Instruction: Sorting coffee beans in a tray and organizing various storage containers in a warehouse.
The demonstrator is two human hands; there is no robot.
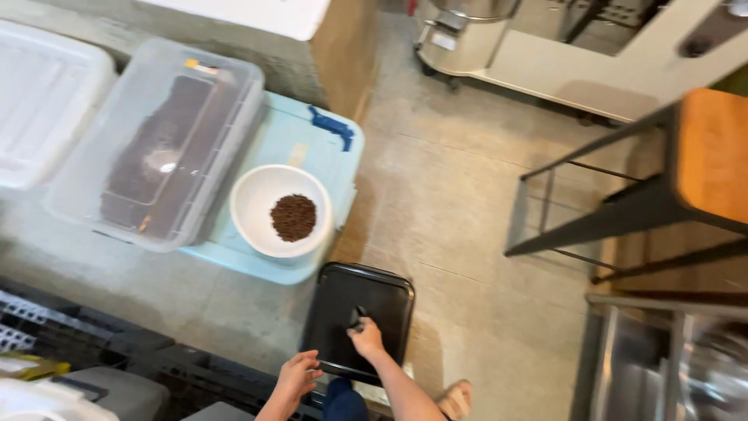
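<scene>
Seen from above, the right hand [368, 340] grips a small dark scoop [357, 318] over a black bin [358, 320] standing on the concrete floor [460, 234]. The left hand [297, 376] hovers open, fingers spread, just beside the bin. Nearby, a white bowl [257, 203] of brown beans [293, 217] rests on a pale blue box [296, 140].

You stand in a coffee roastery workroom: a steel roasting machine [466, 31] beyond lidded storage bins [167, 140] and a bowl of beans [282, 210].

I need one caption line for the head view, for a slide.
Right hand grips the knob of a black bin lid; left hand hovers open.
</scene>
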